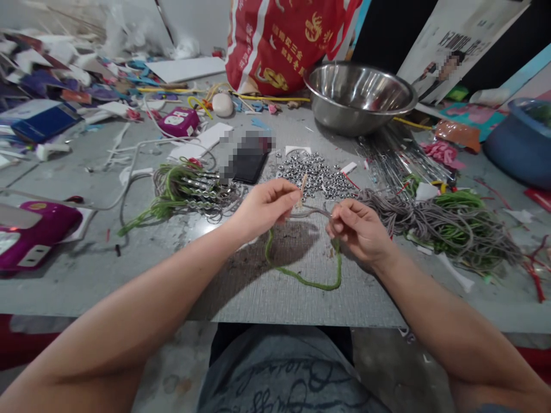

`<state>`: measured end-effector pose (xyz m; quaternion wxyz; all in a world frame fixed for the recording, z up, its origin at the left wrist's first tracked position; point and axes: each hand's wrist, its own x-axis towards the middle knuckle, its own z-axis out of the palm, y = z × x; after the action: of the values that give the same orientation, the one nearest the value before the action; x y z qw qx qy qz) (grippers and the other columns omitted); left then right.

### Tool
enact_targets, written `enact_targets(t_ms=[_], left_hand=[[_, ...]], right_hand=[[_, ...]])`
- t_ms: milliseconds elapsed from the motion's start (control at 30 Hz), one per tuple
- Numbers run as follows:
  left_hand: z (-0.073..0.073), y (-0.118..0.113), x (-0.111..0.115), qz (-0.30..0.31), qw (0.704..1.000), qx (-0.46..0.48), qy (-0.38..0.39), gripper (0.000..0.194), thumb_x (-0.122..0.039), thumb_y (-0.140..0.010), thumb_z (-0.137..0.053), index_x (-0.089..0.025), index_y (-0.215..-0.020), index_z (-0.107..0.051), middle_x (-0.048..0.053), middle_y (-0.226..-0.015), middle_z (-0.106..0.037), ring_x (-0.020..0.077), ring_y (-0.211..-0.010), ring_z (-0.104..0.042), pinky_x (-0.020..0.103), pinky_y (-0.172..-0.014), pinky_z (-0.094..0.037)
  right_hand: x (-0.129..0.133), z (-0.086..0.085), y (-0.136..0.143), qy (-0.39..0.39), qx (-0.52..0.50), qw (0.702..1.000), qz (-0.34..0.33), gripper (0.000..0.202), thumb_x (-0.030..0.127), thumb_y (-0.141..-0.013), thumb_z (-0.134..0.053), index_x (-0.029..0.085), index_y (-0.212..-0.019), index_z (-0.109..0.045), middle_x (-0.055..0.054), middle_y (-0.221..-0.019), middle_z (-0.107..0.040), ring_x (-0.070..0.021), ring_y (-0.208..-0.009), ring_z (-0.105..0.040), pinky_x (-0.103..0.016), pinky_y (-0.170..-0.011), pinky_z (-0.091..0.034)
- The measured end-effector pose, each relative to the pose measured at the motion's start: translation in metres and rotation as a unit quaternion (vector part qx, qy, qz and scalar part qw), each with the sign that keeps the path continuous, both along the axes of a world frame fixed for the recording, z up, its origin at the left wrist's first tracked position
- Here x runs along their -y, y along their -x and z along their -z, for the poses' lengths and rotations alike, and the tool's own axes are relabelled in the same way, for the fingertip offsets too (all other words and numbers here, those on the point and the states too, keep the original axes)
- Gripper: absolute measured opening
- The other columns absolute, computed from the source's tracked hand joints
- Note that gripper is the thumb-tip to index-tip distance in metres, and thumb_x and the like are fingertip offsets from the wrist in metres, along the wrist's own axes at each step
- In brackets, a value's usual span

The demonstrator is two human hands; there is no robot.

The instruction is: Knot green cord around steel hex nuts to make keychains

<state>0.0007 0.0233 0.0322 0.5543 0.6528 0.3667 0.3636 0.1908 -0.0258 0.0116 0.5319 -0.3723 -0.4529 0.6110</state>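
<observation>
My left hand (273, 203) is closed in a pinch, with a thin wooden stick (303, 186) poking up at its fingertips. A grey cord (312, 210) stretches from there to my right hand (357, 229), whose fingers are pinched on it. A green cord (305, 281) hangs below both hands in a loose loop, its lower part by the tabletop. The exact grip inside the fingers is hidden. Just behind my hands lies a spread of small shiny metal beads (297, 166).
Grey and green cords (447, 221) are piled at right, near thin metal strands (400, 155). Corded chains (193, 189) lie at left beside a dark phone (249, 160). A steel bowl (357, 115) and red bag (275, 51) stand behind. Purple devices (47, 232) sit left.
</observation>
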Motion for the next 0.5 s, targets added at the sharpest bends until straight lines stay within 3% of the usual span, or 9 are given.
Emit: enact_targets(t_ms=[133,267,333,367,433,500], left_hand=[[-0.001,0.006,-0.01,-0.09,0.991,-0.056,-0.083,0.013,-0.02,-0.08,-0.049,-0.016,-0.068,-0.051,-0.005,-0.051,-0.043,0.0041,-0.042,-0.039,0.018,-0.042,-0.031],[-0.008,0.009,-0.008,-0.078,0.982,-0.113,-0.131,0.013,-0.022,-0.08,-0.048,-0.016,-0.07,-0.053,-0.004,-0.055,-0.046,0.0057,-0.046,-0.041,0.02,-0.045,-0.032],[-0.013,0.007,0.001,-0.004,0.965,-0.188,-0.183,0.013,-0.023,-0.079,-0.051,-0.015,-0.07,-0.056,-0.002,-0.06,-0.052,0.0078,-0.055,-0.047,0.021,-0.052,-0.036],[-0.015,0.005,0.007,0.062,0.944,-0.242,-0.213,0.013,-0.024,-0.078,-0.053,-0.015,-0.072,-0.059,0.0,-0.066,-0.056,0.0097,-0.062,-0.051,0.023,-0.058,-0.039],[-0.017,0.001,0.022,0.18,0.878,-0.345,-0.279,0.017,-0.033,-0.076,-0.06,-0.016,-0.078,-0.062,0.002,-0.079,-0.06,0.0146,-0.074,-0.055,0.026,-0.064,-0.041],[-0.015,-0.004,0.035,0.25,0.806,-0.435,-0.313,0.023,-0.038,-0.073,-0.063,-0.017,-0.082,-0.063,0.005,-0.085,-0.061,0.0196,-0.08,-0.056,0.028,-0.063,-0.041]], right_hand=[[-0.005,0.001,-0.004,0.0,0.009,0.999,0.048,0.023,0.042,-0.067,-0.072,0.021,-0.066,-0.063,0.006,-0.053,-0.055,-0.0046,-0.044,-0.046,-0.021,-0.047,-0.039],[-0.011,0.003,-0.007,0.015,0.024,0.996,0.084,0.026,0.045,-0.064,-0.073,0.021,-0.066,-0.063,0.006,-0.051,-0.054,-0.0054,-0.045,-0.047,-0.019,-0.042,-0.034],[-0.012,0.004,-0.008,0.011,0.032,0.995,0.093,0.027,0.046,-0.064,-0.073,0.021,-0.066,-0.063,0.006,-0.05,-0.053,-0.0053,-0.044,-0.046,-0.019,-0.041,-0.032],[-0.012,0.004,-0.008,0.008,0.034,0.995,0.094,0.027,0.046,-0.064,-0.072,0.021,-0.066,-0.062,0.006,-0.05,-0.053,-0.0052,-0.043,-0.046,-0.019,-0.041,-0.032],[-0.012,0.004,-0.007,0.003,0.034,0.996,0.087,0.027,0.047,-0.063,-0.073,0.021,-0.065,-0.062,0.006,-0.05,-0.053,-0.0048,-0.043,-0.045,-0.019,-0.041,-0.032],[-0.012,0.004,-0.006,0.0,0.035,0.996,0.076,0.027,0.047,-0.064,-0.072,0.021,-0.065,-0.062,0.006,-0.05,-0.053,-0.0046,-0.042,-0.044,-0.019,-0.041,-0.032]])
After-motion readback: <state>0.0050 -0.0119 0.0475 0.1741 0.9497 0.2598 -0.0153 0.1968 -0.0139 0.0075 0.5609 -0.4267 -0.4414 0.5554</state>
